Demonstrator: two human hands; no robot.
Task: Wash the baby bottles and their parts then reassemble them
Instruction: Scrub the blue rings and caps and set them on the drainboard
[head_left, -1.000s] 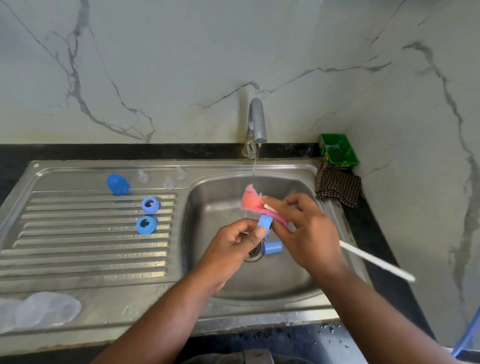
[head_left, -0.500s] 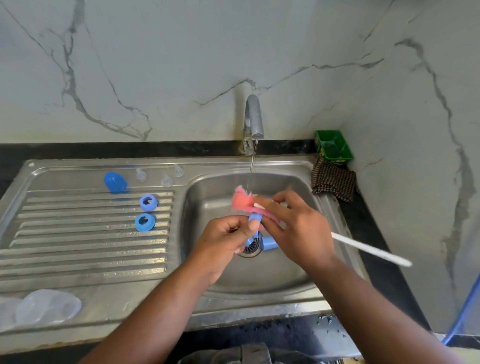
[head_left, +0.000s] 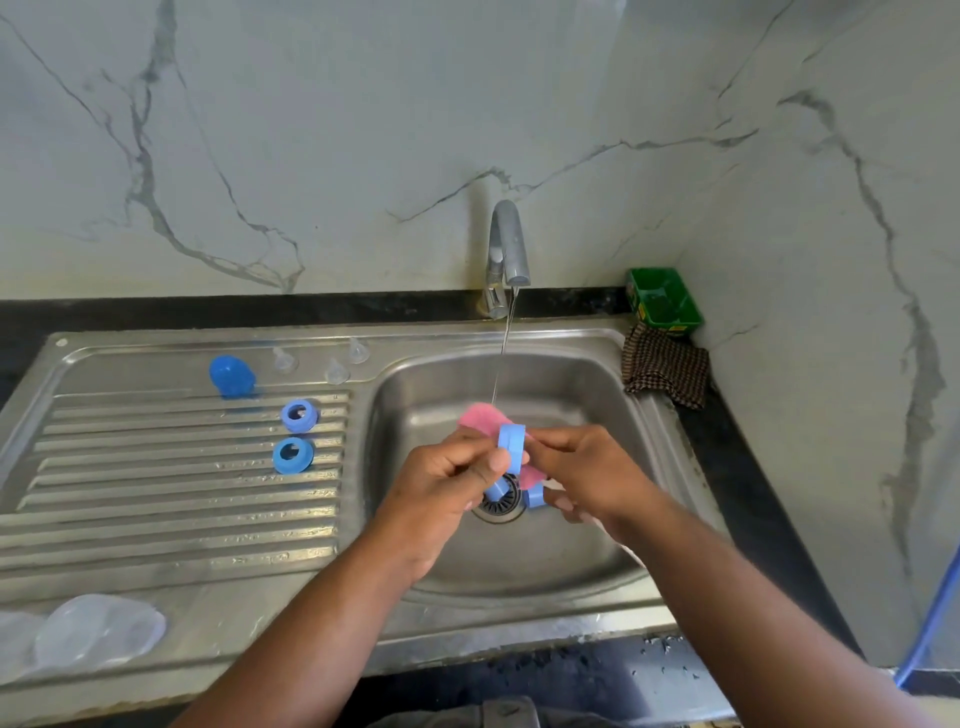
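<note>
Over the sink basin, my left hand pinches a light blue bottle ring held on edge. My right hand grips a brush with a pink sponge head; the sponge sticks out behind the ring and touches it. A thin stream from the tap falls onto the sponge. Two more blue rings lie by the drain, partly hidden by my hands. The brush handle is hidden under my right hand.
On the drainboard stand a blue cap, two blue rings and three clear nipples. Clear bottles lie front left. A checked cloth and green box sit at the back right corner.
My left hand has lifted the blue ring up against the sponge and turned it on edge. My right hand has swung round, and the white brush handle has gone out of sight.
</note>
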